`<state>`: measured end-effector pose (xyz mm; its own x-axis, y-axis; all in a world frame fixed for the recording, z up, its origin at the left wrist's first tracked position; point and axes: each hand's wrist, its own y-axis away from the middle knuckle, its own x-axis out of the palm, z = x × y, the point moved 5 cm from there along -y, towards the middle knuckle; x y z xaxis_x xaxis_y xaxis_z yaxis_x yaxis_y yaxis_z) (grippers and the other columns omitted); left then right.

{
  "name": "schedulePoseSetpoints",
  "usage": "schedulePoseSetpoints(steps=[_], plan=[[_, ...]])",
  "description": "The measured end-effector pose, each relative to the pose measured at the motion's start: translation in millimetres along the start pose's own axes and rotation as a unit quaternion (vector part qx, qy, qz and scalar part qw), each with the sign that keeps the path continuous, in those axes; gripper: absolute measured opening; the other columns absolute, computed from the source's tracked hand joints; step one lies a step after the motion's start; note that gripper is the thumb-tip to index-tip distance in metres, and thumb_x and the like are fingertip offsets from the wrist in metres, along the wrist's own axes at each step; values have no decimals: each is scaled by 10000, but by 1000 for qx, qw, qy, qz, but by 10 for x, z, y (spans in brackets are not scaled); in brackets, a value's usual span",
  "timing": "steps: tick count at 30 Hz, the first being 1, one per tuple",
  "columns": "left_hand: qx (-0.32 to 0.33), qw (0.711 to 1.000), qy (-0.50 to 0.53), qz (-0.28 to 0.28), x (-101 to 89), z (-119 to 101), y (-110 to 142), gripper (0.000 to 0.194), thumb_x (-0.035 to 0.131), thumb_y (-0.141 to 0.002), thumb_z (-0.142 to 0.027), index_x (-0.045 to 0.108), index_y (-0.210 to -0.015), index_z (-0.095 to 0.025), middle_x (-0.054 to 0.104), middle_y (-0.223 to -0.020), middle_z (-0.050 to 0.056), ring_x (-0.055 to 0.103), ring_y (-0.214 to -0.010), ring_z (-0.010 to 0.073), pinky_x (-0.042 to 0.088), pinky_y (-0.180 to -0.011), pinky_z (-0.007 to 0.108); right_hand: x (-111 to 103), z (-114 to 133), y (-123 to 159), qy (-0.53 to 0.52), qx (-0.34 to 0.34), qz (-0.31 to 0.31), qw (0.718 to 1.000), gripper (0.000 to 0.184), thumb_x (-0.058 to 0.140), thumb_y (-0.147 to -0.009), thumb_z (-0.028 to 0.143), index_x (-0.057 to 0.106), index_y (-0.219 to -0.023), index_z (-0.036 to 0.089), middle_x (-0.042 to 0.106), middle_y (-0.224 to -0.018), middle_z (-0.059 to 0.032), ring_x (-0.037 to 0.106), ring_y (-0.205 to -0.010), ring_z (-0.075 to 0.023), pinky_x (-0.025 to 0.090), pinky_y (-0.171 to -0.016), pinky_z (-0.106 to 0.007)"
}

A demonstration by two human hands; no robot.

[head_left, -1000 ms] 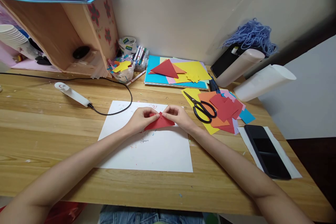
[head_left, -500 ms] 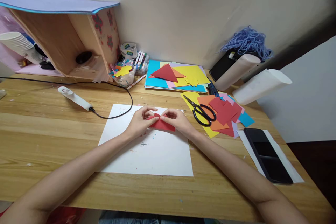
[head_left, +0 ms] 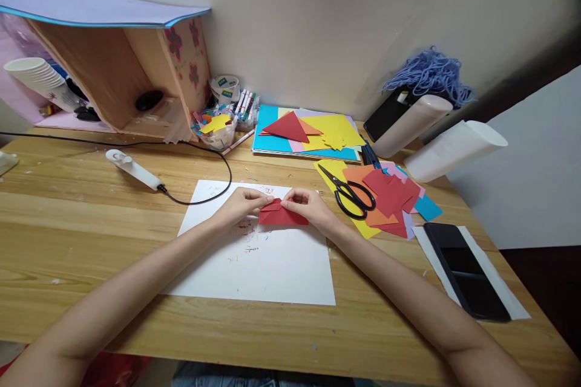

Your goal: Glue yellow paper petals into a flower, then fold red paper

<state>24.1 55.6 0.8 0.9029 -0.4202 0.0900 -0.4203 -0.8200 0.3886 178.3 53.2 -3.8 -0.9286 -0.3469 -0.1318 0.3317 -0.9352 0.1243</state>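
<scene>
A folded piece of red paper [head_left: 284,216] is held between my two hands, just above a white sheet [head_left: 272,272] marked with small coloured strokes. My left hand [head_left: 242,205] pinches its upper left edge, thumb in front and fingers behind. With thumb and fingers, my right hand [head_left: 308,208] grips the upper right part, close to the left thumb. A crease and a narrow folded flap show along the paper's top left. The fingers behind the paper are partly hidden.
Black-handled scissors [head_left: 351,193] lie on yellow paper right of my hands, beside red and orange pieces [head_left: 393,196]. A phone [head_left: 465,272] rests at the right. A white corded tool [head_left: 134,169] lies left; its cable curves onto the sheet. Stacked coloured paper [head_left: 267,144] sits behind.
My left hand has slid left and up along the red paper's top edge, uncovering more of its left part. My right hand keeps its grip. The view has shifted slightly.
</scene>
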Motion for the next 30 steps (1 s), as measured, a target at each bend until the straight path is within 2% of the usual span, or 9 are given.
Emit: schedulePoseSetpoints(steps=[6, 14, 19, 25, 30], plan=[[1, 999, -27, 19, -18, 27, -38, 307, 710, -615, -388, 711, -756, -116, 690, -783, 95, 599, -679, 136, 457, -647, 252, 14, -10, 4, 17, 2, 13, 1000, 166, 614, -710, 310, 596, -703, 145, 597, -726, -18, 524, -670, -118, 390, -618, -231], [26, 993, -115, -1, -46, 21, -46, 262, 699, -621, -389, 713, -709, -142, 684, -686, 47, 556, -589, 100, 428, -571, 209, 25, 4, 9, 41, 5, 26, 999, 156, 611, -701, 303, 594, -689, 149, 580, -693, -4, 506, -634, -109, 380, -589, -223], [26, 989, -146, 9, -50, 42, -57, 276, 689, -619, -397, 713, -705, -136, 688, -693, 62, 564, -592, 124, 417, -551, 227, 33, 19, 15, 59, -6, 38, 998, 142, 612, -704, 286, 594, -682, 147, 559, -674, 2, 494, -630, -106, 373, -585, -223], [33, 983, -170, 58, -32, 16, -47, 306, 668, -637, -413, 704, -728, -123, 669, -704, 67, 539, -595, 124, 396, -558, 242, 58, 49, 32, 53, -28, 75, 995, 132, 618, -711, 278, 607, -696, 147, 573, -686, 0, 497, -635, -103, 379, -601, -223], [3, 979, -138, 152, 20, -35, 19, 305, 652, -659, -415, 678, -732, -120, 600, -622, 30, 467, -534, 87, 354, -514, 220, 100, 64, 59, 28, -33, 129, 991, 171, 622, -724, 325, 623, -731, 153, 590, -716, -13, 507, -637, -104, 384, -586, -220]])
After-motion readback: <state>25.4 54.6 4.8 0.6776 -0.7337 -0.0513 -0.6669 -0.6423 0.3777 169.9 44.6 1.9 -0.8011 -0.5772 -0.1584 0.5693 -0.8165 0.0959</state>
